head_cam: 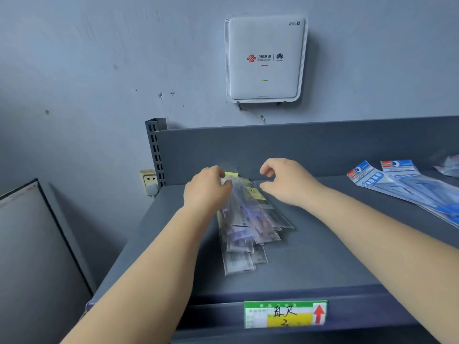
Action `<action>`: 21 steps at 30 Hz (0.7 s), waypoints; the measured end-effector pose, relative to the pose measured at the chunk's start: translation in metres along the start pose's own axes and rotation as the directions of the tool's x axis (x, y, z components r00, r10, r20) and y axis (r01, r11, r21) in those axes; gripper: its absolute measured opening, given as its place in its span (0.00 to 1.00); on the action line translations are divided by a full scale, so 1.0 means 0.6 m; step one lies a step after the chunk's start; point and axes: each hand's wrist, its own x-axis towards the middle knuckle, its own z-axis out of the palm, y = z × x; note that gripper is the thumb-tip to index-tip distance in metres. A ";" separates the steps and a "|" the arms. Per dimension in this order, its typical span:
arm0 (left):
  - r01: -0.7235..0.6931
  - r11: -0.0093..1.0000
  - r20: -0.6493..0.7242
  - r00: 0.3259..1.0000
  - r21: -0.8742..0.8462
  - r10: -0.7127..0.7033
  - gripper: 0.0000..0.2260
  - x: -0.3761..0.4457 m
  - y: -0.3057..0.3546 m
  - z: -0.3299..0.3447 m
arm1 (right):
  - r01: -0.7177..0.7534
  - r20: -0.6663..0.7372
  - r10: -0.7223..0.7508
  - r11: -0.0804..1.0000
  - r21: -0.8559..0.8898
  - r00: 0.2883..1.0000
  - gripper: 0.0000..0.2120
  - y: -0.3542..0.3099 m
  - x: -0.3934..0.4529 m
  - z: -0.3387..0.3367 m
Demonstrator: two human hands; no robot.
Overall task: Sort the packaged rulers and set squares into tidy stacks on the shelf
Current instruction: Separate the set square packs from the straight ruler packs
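A loose pile of clear-packaged rulers point(248, 229) lies fanned out on the grey shelf point(323, 264), its far end against the back panel. My left hand point(211, 189) pinches the far end of the top packages near a yellow label. My right hand point(285, 182) hovers just right of the pile's far end, fingers loosely curled, holding nothing. Blue-and-white packaged set squares point(409, 189) lie spread at the right of the shelf.
A white router point(265, 58) hangs on the wall above. The shelf's back panel point(298, 145) and slotted upright point(155, 150) stand behind the pile. A green-yellow price label point(285, 314) sits on the front edge. A wall socket point(149, 181) is left.
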 end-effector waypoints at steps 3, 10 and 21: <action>-0.099 0.971 -0.007 0.995 0.217 0.103 0.14 -0.007 0.020 0.002 | 0.072 -0.006 -0.074 0.978 -0.193 0.997 0.12 0.019 -0.014 -0.018; -0.205 0.858 -0.039 0.967 0.471 0.252 0.12 -0.037 0.112 0.013 | 0.176 -0.061 -0.239 0.844 -0.507 0.969 0.10 0.084 -0.061 -0.074; -0.312 0.827 -0.010 0.933 0.468 0.359 0.11 -0.110 0.346 0.112 | 0.233 -0.001 -0.310 0.718 -0.656 0.951 0.16 0.276 -0.174 -0.190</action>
